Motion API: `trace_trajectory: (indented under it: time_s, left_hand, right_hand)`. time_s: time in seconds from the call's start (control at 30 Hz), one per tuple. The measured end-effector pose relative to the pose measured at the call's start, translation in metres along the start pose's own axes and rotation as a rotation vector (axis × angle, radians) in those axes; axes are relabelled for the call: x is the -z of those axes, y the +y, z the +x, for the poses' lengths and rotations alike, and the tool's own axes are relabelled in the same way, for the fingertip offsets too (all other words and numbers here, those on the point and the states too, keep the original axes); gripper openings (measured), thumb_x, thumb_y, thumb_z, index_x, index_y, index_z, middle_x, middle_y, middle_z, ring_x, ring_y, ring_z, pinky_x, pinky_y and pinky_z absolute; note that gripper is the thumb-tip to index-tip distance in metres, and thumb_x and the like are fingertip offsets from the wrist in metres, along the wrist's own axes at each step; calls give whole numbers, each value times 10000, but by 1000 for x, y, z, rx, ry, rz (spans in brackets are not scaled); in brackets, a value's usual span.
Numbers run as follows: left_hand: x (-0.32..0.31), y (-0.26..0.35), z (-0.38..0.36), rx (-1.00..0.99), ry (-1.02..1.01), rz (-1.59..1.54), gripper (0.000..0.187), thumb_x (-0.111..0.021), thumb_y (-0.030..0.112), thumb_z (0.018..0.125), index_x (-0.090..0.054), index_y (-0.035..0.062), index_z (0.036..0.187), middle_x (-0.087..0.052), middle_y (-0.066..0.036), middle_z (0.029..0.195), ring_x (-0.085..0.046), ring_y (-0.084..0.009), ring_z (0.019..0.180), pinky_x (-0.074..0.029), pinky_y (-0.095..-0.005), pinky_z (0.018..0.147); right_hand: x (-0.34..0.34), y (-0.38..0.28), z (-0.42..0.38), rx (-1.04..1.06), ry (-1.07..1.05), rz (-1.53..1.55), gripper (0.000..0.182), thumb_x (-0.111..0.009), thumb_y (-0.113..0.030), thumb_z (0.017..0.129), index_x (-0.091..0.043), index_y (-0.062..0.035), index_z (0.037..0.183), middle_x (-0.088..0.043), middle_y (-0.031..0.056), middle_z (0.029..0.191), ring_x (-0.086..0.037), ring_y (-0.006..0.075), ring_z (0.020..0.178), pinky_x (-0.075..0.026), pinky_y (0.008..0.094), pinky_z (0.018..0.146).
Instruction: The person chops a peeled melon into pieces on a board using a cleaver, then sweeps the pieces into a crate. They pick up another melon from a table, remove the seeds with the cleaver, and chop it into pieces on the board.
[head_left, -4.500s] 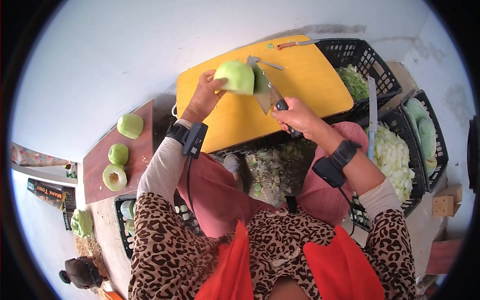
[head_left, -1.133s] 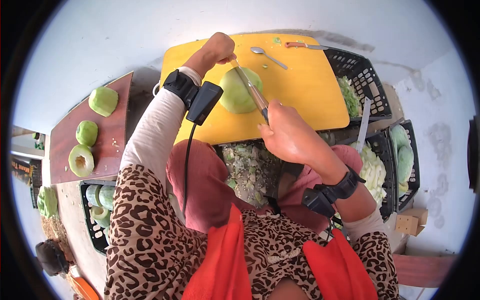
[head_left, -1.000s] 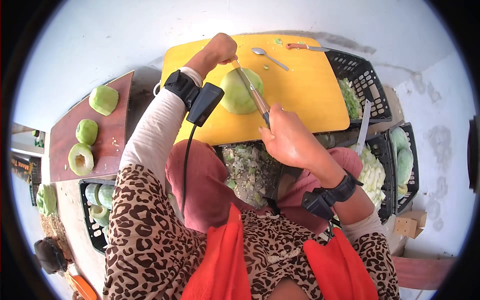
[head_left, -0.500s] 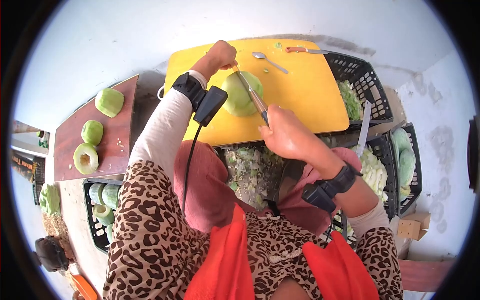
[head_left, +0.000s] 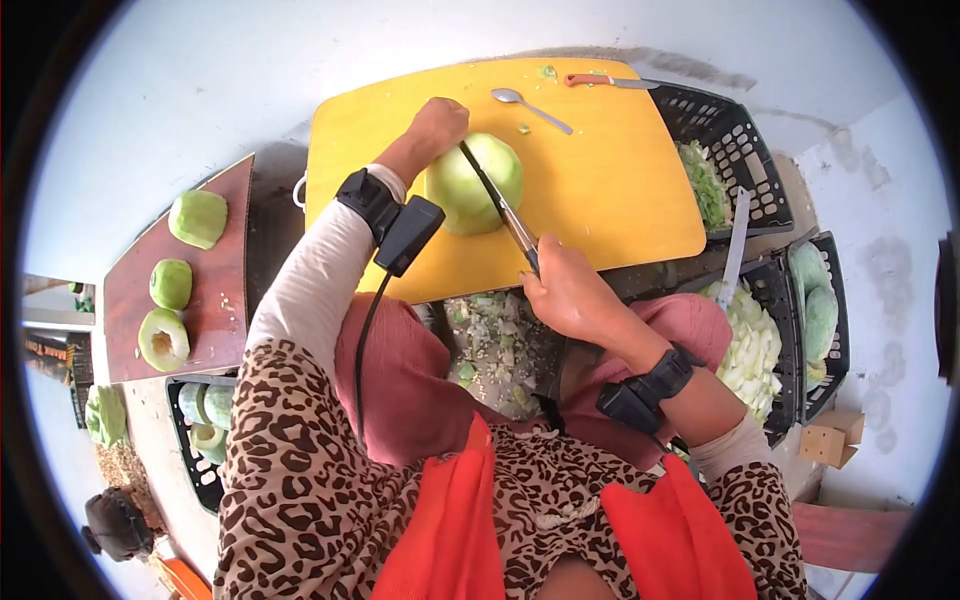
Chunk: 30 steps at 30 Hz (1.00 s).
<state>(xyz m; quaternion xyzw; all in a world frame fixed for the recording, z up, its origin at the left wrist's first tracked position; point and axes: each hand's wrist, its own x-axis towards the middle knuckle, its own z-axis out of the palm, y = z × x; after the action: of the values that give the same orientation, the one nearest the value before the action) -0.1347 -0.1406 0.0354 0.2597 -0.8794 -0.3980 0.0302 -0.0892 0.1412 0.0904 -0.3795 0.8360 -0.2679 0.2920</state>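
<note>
A pale green, peeled melon or gourd (head_left: 450,205) stands on the yellow cutting board (head_left: 610,190). Across its top lies a long knife (head_left: 507,214), slanting from upper left to lower right. My right hand (head_left: 572,290) is wrapped round the knife's dark handle at the board's near edge. At the far end of the blade, my left hand (head_left: 438,125) is closed in a fist; its fingers seem to grip that end, though the grip itself is mostly hidden. A spoon (head_left: 530,110) and an orange-handled knife (head_left: 600,80) rest near the board's far edge.
Three peeled gourds, one a hollowed piece (head_left: 163,340), sit on a brown board (head_left: 225,260) at left. Black crates (head_left: 775,215) with cut pieces and whole gourds stand at right, a long blade (head_left: 735,240) upright there. Scraps (head_left: 495,345) lie below the board.
The knife has turned on the gourd, its blade now showing a dark narrow edge. My left hand sits slightly lower and nearer in view. The whole view has shifted a little.
</note>
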Motion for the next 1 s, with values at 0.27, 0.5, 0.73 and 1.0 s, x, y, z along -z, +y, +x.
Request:
trace_trajectory:
  time_s: [0.27, 0.5, 0.73, 1.0]
  left_hand:
    - [20, 19, -52, -50, -39, -488, 670, -487, 538, 923, -494, -31, 1277, -565, -156, 1196, -532, -239, 1079, -403, -351, 950]
    - [72, -11, -79, -40, -159, -618, 763, -599, 526, 860, -378, 39, 1405, -484, -167, 1328, -447, -257, 1221, -348, -409, 1024]
    - [62, -6, -100, -47, -311, 7, 1015, -766, 189, 657, -206, 54, 1493, -434, -231, 1384, -553, -311, 1133, -463, -370, 935]
    - [32, 5, -99, -108, -285, 152, 1076, -843, 237, 602, -236, 29, 1465, -597, -239, 1154, -615, -324, 1011, -482, -361, 903]
  right_hand:
    - [-16, 20, -4, 34, 88, 0, 285, -580, -139, 871, -415, 84, 939, -567, 336, 728, -574, 512, 732, -445, 526, 643]
    - [-25, 39, -14, 172, 251, 50, 292, -609, -137, 863, -443, 52, 1010, -576, 287, 702, -581, 477, 691, -448, 495, 601]
    - [4, 22, -30, 269, 443, 167, 287, -618, -130, 854, -423, 52, 961, -578, 290, 690, -594, 473, 689, -463, 502, 590]
    - [-5, 49, -17, 33, 377, 143, 324, -641, -175, 843, -449, 70, 934, -569, 264, 720, -576, 480, 721, -454, 478, 649]
